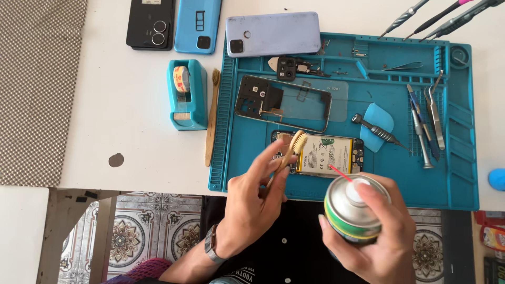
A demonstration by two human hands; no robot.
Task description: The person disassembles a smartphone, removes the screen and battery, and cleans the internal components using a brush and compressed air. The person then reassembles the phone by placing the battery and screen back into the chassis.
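My left hand [256,197] holds a small wooden brush [295,145] with pale bristles, its head raised over the left end of an opened phone [336,155] that shows its battery and circuit board. My right hand [379,231] grips a metal spray can [351,210], a finger on its white cap, and a thin red straw [339,172] points toward the phone's battery. The phone lies on a blue repair mat [421,184] near the table's front edge.
On the mat lie a black phone frame [252,102], a camera module [286,68], a blue pry pick [381,123], a screwdriver [376,129] and tweezers [434,113]. Behind are three phones [273,32], more screwdrivers [436,18], a blue tape dispenser [187,94] and another wooden brush [212,121].
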